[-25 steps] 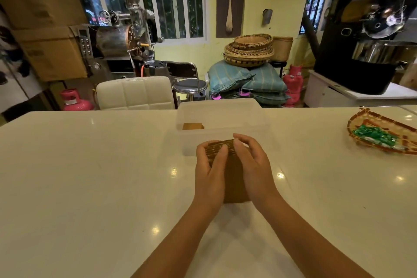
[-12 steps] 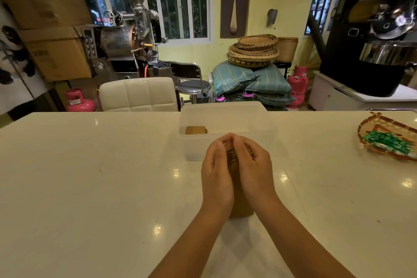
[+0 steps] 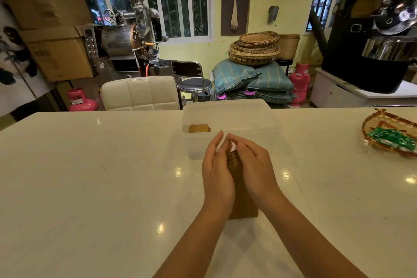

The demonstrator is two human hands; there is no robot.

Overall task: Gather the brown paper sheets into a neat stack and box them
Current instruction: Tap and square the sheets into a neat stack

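Note:
A stack of brown paper sheets (image 3: 242, 201) stands on edge on the white table (image 3: 90, 187), pressed between my palms. My left hand (image 3: 216, 171) is flat against its left side and my right hand (image 3: 255, 167) against its right side, fingertips nearly meeting above the stack's far end. Just beyond my hands sits a translucent plastic box (image 3: 252, 119), open at the top. Inside it, at the left, lies another small brown paper stack (image 3: 199, 128).
A woven tray (image 3: 370, 126) with green packets (image 3: 391, 139) sits at the table's right edge. A white padded chair (image 3: 140, 93) stands behind the table's far edge. Machines, baskets, cushions and cardboard boxes fill the room beyond.
My hands have closed in from the stack's top to its sides, squeezing the sheets narrower. My fingertips have lifted slightly apart above the stack.

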